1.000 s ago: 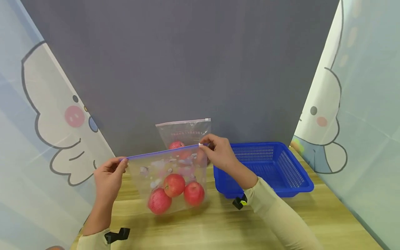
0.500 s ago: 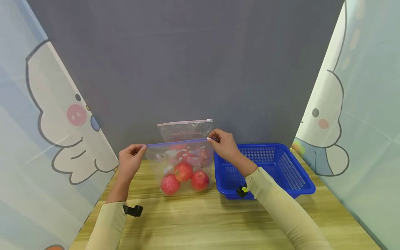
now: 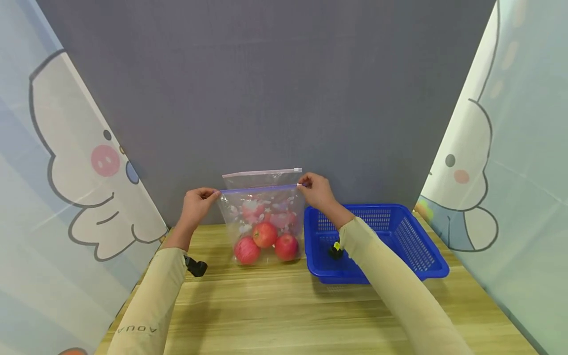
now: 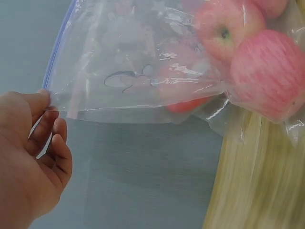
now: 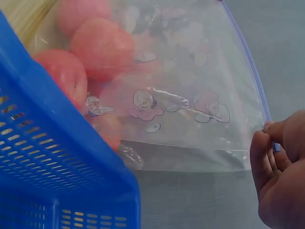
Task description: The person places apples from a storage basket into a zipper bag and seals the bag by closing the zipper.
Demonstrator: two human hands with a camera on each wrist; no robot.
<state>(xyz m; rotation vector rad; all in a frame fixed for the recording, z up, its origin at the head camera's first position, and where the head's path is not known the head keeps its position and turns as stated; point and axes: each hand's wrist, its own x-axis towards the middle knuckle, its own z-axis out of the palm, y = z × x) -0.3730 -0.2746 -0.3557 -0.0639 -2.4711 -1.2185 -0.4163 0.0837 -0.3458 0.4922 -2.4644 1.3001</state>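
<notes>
A clear zip bag (image 3: pixel 235 212) with a purple top strip and printed figures hangs upright between both hands, its base on or close to the table. Three red apples (image 3: pixel 265 234) lie at its bottom. My left hand (image 3: pixel 197 203) pinches the strip's left corner between thumb and fingers. At the other corner, by the white slider, my right hand (image 3: pixel 317 191) pinches the strip. Right behind stands a second clear zip bag (image 3: pixel 266 178) with a pink strip, also with apples, mostly hidden by the front bag. Whether the bags touch, I cannot tell.
A blue plastic basket (image 3: pixel 428 261) stands on the wooden table (image 3: pixel 275 305), just right of the bags and under my right forearm. A grey panel (image 3: pixel 266 88) rises behind the table. Curtains with cartoon prints (image 3: pixel 466 207) hang at both sides.
Both hands have carried the purple-strip bag away from me and somewhat right, up to the pink-strip bag. It now covers more of that bag. The basket has stayed in place.
</notes>
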